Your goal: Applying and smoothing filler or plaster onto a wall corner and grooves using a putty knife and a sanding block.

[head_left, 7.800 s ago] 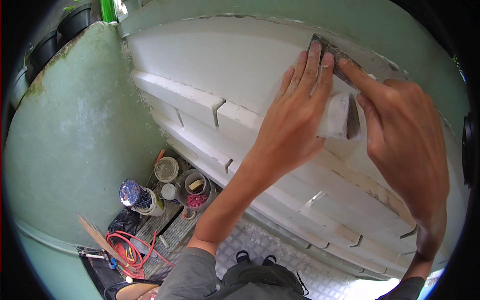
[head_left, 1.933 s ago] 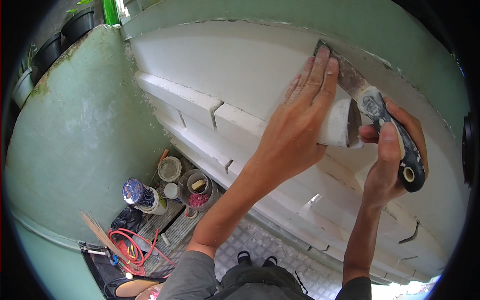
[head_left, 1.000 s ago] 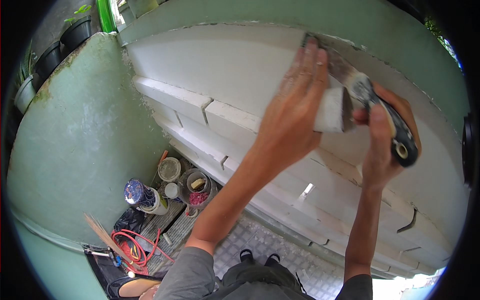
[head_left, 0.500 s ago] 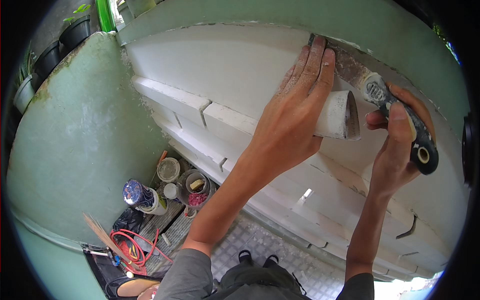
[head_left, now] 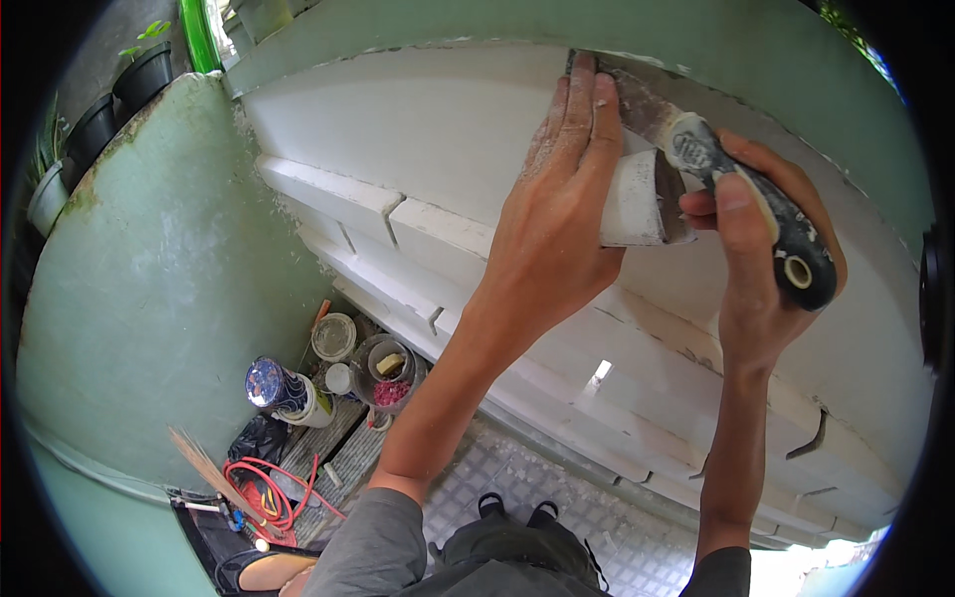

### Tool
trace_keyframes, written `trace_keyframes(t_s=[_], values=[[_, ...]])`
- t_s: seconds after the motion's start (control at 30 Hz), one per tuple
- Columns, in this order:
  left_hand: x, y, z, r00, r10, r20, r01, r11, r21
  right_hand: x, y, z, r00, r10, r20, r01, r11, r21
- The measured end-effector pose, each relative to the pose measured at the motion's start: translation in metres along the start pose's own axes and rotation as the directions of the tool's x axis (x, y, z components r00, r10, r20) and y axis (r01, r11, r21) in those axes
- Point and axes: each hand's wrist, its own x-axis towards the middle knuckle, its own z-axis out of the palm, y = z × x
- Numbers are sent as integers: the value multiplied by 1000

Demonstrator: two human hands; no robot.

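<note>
My right hand is closed round the black handle of a putty knife, its thumb along the handle. The knife's worn metal blade lies against the white wall, just below the green ledge. My left hand presses its dusty fingers, stretched and held together, at the far end of the blade. Under that palm sits a curled white sheet, dark inside and bent like an open tube. My left thumb is hidden behind the hand and the sheet.
Stepped white ledges with slots run below the wall. At the lower left stand a spattered paint can, tubs and a clear bucket, beside a red hose. Potted plants line the green side wall.
Both hands have shifted left and slightly up along the top edge of the white wall, carrying the putty knife and curled sheet with them. Their grips look the same.
</note>
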Motion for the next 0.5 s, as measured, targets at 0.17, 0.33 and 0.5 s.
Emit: trace_keyframes(t_s=[0.17, 0.33, 0.5], values=[[4, -2, 6, 1000, 9, -22, -7, 998, 57, 3, 10, 3, 999, -33, 8, 33, 999, 38], [3, 4, -2, 1000, 10, 25, -11, 999, 33, 5, 3, -8, 1000, 14, -8, -14, 997, 72], [5, -11, -2, 999, -35, -25, 36, 999, 35, 9, 8, 13, 999, 24, 29, -27, 994, 102]])
